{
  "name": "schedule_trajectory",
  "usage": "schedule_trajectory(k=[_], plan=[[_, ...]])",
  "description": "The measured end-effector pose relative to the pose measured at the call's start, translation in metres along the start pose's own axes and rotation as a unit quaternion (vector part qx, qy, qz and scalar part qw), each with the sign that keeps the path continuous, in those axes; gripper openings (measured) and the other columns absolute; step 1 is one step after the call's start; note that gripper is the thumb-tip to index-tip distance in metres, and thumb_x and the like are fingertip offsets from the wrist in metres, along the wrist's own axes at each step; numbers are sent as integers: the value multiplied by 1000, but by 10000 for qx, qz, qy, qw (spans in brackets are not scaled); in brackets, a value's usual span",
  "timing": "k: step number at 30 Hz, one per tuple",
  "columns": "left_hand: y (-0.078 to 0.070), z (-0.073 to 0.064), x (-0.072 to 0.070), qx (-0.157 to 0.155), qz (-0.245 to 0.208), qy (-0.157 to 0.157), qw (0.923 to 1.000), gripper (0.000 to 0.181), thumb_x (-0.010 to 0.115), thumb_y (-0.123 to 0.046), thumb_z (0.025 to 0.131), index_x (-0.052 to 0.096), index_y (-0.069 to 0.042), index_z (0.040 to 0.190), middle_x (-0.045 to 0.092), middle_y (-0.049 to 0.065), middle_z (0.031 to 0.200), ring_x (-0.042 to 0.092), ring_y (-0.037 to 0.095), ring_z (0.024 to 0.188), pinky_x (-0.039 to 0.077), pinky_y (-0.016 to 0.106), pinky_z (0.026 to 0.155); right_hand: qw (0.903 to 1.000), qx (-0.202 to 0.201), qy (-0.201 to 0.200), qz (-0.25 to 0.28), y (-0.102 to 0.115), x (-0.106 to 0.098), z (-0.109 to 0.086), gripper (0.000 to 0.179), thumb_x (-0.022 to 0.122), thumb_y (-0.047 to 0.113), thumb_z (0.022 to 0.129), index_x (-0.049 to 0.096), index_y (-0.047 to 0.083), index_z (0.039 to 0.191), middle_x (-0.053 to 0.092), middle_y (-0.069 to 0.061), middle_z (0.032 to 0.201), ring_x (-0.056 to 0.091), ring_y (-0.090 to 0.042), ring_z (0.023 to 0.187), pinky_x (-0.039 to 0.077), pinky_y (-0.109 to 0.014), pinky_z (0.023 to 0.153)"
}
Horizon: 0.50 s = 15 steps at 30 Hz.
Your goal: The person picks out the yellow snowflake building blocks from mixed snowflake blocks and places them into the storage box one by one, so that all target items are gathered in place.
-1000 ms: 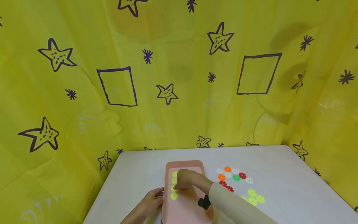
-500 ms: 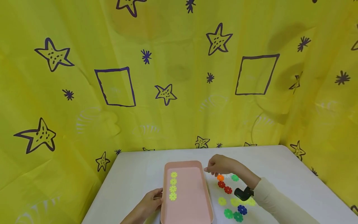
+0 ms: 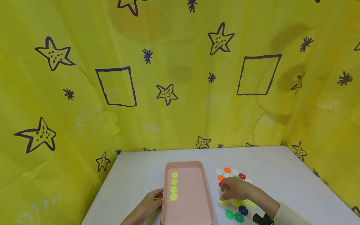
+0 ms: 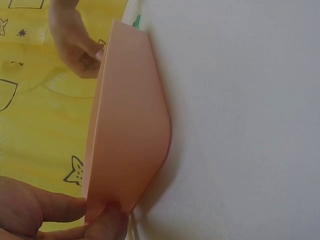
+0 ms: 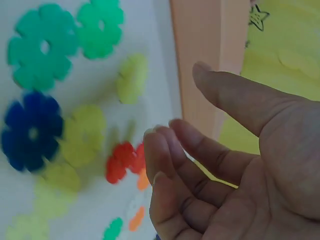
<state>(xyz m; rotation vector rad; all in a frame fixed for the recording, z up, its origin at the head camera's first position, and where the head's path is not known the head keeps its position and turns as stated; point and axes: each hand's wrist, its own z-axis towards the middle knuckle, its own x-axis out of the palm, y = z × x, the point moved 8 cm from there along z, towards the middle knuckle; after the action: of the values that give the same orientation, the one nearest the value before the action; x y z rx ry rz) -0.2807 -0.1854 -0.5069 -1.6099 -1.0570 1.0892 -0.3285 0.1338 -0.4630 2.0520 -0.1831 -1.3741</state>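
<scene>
A pink tray [image 3: 194, 195] lies on the table, with a column of several yellow flower-shaped discs [image 3: 173, 189] along its left side. My left hand [image 3: 151, 201] holds the tray's left edge; in the left wrist view its thumb and fingers pinch the wall [image 4: 127, 110]. To the right of the tray, my right hand [image 3: 237, 188] hovers over the loose flower discs. Its thumb and fingers are spread apart with nothing between them in the right wrist view. Below it lie a yellow disc [image 5: 132, 78] and red discs [image 5: 122, 160], partly hidden by the hand in the head view.
Green discs [image 3: 229, 214] and a dark blue disc [image 3: 243, 210] lie nearer the front. Orange [image 3: 227, 170], white and red discs lie farther back on the white table [image 3: 135, 175]. A yellow curtain [image 3: 180, 125] with drawn starfish stands behind.
My right hand has left the yellow column in the tray, swung right past the tray's edge and come nearer over the loose discs. My left hand stays at the tray's edge.
</scene>
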Motion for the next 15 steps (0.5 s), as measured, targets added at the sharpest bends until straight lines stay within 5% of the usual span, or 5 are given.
schedule_trajectory(k=[8,15], plan=[[-1,0,1,43,76,-16,10000,52,50,6,102,33,27,147,53,38,137,61,41,125,59,48,104,9982,289,-275,-451,-4,28,-2,31,90,13,82,62,12,94,58,-2,87,52,-21,81,54,-41,77],[1,2,1,-83,56,-47,9999,51,51,5,102,36,24,147,56,35,136,63,38,124,59,48,103,9979,331,-217,-507,-10,35,6,33,89,11,83,57,12,92,56,-3,85,51,-22,78,51,-39,71]])
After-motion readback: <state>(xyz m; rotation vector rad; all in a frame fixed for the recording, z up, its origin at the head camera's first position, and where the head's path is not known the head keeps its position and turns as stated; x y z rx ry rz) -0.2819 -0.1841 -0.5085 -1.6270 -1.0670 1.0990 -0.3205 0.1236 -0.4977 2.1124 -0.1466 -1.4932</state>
